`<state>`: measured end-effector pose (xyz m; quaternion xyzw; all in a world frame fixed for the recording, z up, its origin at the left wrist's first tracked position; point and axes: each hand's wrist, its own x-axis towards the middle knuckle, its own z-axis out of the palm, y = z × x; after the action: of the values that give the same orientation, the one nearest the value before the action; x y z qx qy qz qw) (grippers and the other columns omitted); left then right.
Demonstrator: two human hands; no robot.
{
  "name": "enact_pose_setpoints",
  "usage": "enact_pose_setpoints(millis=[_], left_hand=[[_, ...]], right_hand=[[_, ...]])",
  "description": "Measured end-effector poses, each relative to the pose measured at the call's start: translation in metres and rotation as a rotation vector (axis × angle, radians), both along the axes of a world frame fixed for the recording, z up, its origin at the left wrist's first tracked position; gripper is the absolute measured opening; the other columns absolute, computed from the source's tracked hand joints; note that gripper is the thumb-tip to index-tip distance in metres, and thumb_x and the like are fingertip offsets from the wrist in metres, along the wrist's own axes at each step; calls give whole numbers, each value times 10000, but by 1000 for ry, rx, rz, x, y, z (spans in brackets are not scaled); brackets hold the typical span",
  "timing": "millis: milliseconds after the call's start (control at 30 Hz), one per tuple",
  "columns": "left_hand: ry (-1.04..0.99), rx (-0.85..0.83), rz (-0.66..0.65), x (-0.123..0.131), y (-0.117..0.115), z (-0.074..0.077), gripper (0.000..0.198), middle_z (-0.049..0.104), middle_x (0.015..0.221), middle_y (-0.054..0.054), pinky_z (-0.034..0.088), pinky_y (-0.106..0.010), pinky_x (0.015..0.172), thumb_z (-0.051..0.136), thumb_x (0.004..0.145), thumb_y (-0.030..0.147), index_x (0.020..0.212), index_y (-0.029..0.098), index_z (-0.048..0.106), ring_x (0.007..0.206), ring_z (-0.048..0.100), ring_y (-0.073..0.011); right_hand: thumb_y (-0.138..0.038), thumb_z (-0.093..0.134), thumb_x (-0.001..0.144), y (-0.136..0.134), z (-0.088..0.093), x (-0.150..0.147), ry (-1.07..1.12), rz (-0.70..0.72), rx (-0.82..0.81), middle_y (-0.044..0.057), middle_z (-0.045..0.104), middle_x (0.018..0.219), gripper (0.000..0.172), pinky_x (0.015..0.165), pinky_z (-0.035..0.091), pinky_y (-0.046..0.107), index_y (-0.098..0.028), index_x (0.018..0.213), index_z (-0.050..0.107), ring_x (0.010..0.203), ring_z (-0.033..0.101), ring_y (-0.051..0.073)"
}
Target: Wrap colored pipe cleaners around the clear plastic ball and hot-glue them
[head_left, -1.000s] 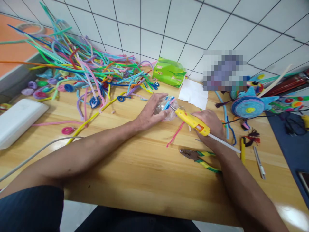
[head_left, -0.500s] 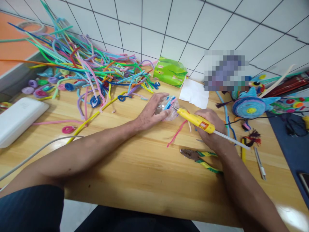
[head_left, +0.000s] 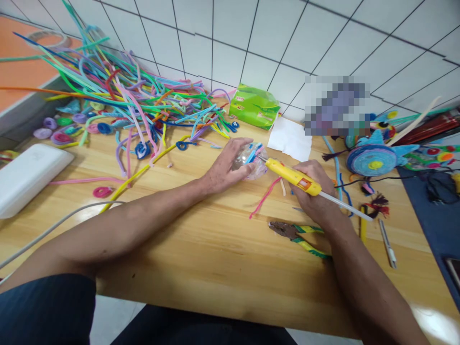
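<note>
Yellow glue gun (head_left: 287, 173): gripped in the right hand (head_left: 315, 176), fingers wrapped about its handle; its nozzle (head_left: 263, 158) is pointed at the ball (head_left: 261, 167), though contact cannot be told. Glue stick (head_left: 345, 206): protruding from the rear. Ball, clear: clasped by the fingers and thumb of the left hand (head_left: 223, 166), above the bench (head_left: 201, 239) and near the paper (head_left: 290, 140); blue and pink strips (head_left: 253, 152) seen at its upper side. Handling, as judged: the ball should be steadied, glue laid sparingly along the strips, and the left thumb guarded from the nozzle. Pliers (head_left: 286, 231): laid nearby.
</note>
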<state>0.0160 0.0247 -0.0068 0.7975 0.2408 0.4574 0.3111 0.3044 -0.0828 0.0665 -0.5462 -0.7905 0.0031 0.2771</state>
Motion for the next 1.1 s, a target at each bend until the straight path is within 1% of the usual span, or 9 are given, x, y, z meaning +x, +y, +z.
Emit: enact_pose_setpoints(millis=[233, 367, 467, 600, 733, 900, 1100], left_hand=[[8, -10, 8, -1, -1, 1, 658, 646, 1609, -160, 526, -590, 1342, 633, 1115, 666, 1636, 282, 516, 1514, 627, -356], [10, -8, 4, -1, -2, 2, 655, 646, 1609, -158, 525, -588, 1346, 635, 1116, 658, 1638, 280, 518, 1516, 626, -353], [14, -3, 6, -1, -2, 2, 654, 638, 1620, -162, 520, -587, 1352, 624, 1124, 657, 1642, 274, 508, 1531, 616, -350], [5, 9, 2, 0, -2, 2, 665, 638, 1612, -168, 519, -574, 1357, 605, 1130, 693, 1630, 265, 509, 1528, 619, -343], [5, 1, 4, 0, -1, 1, 666, 643, 1612, -167, 522, -584, 1351, 606, 1125, 702, 1625, 271, 518, 1524, 621, -354], [0, -2, -3, 0, 0, 1, 656, 645, 1607, -158, 516, -589, 1350, 619, 1125, 685, 1629, 277, 517, 1523, 618, -354], [-5, -4, -2, 0, -1, 2, 641, 643, 1615, -165, 505, -570, 1358, 617, 1134, 649, 1630, 256, 520, 1528, 618, -352]], right_hand=[[-321, 649, 1062, 0, -2, 0, -6, 12, 24, 103, 764, 1057, 103, 846, 602, 497, -308, 1163, 665, 963, 743, 336], [-345, 656, 1068, 0, -3, 1, -17, -6, 1, 110, 757, 1054, 102, 853, 603, 502, -305, 1160, 673, 962, 734, 338], [-345, 654, 1078, 0, -3, 0, -6, -4, 22, 109, 752, 1056, 94, 842, 591, 486, -295, 1156, 666, 945, 726, 322], [-362, 641, 1087, 0, -5, 0, -5, -21, 34, 97, 745, 1047, 82, 839, 583, 478, -300, 1138, 653, 933, 720, 313], [-368, 630, 1096, 0, -8, 2, -2, -33, 27, 91, 733, 1053, 84, 838, 577, 468, -303, 1144, 653, 940, 715, 307], [-334, 651, 1082, 2, -13, 6, 7, -20, 65, 93, 728, 1048, 88, 845, 579, 477, -294, 1159, 665, 948, 712, 319], [-276, 704, 1058, 5, -15, 7, 23, 52, 157, 72, 727, 1002, 100, 771, 584, 436, -291, 1150, 668, 878, 711, 290]])
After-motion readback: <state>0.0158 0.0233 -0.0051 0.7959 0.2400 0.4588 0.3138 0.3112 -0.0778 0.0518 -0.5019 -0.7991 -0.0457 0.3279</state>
